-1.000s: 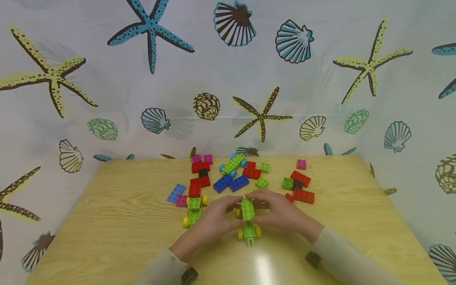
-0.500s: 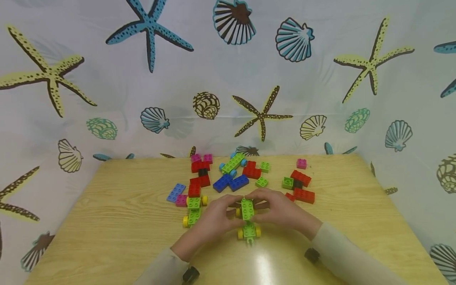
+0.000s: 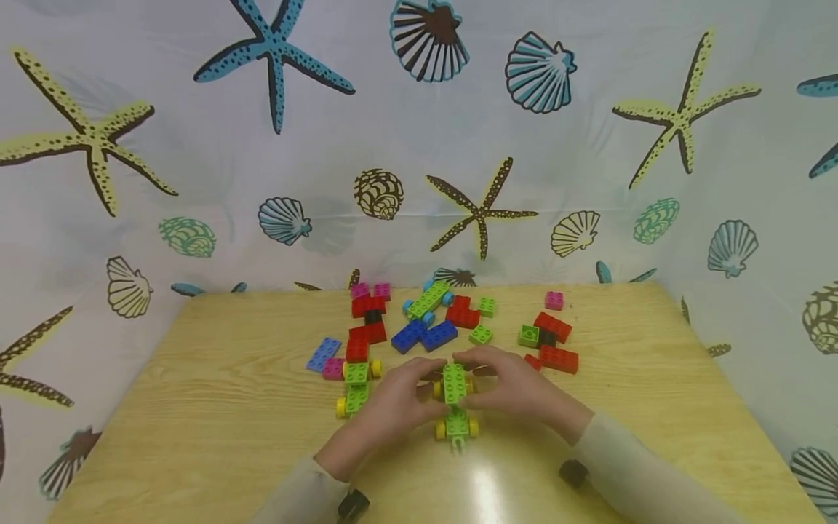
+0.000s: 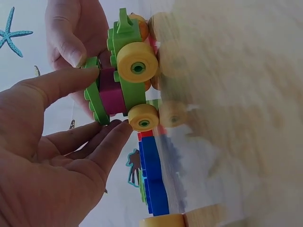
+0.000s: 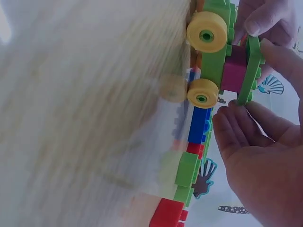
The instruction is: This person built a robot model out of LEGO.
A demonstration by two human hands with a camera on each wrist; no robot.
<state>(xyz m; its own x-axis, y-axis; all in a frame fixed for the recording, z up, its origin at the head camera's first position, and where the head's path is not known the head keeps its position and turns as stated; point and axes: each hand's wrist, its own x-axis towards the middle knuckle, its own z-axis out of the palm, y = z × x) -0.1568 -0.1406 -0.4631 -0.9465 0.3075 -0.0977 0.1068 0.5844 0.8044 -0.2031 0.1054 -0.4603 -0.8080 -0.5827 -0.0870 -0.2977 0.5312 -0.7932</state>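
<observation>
Head view shows both hands meeting above the light wood-grain counter (image 3: 216,393), gripping a flat, studded light-green plastic plate (image 3: 455,383) between thumbs and fingers: the left hand (image 3: 401,397) from its left side, the right hand (image 3: 513,384) from its right. Both wrist views show the plate on top of a purple plastic block (image 4: 112,98), which sits on a light-green plastic base (image 4: 134,93) with round yellow wheels (image 4: 138,62). Whether the plate is pressed fully home is hard to tell. The base stands on the counter, its hooked end toward the person.

Just beside the left hand, partly hidden by it, is a second light-green vehicle with yellow wheels (image 3: 357,397). Farther back are a light-green vehicle with light-blue wheels (image 3: 428,300) and two dark blue plastic bricks (image 3: 439,335). Red plastic bricks (image 3: 559,359) lie beyond the right hand.
</observation>
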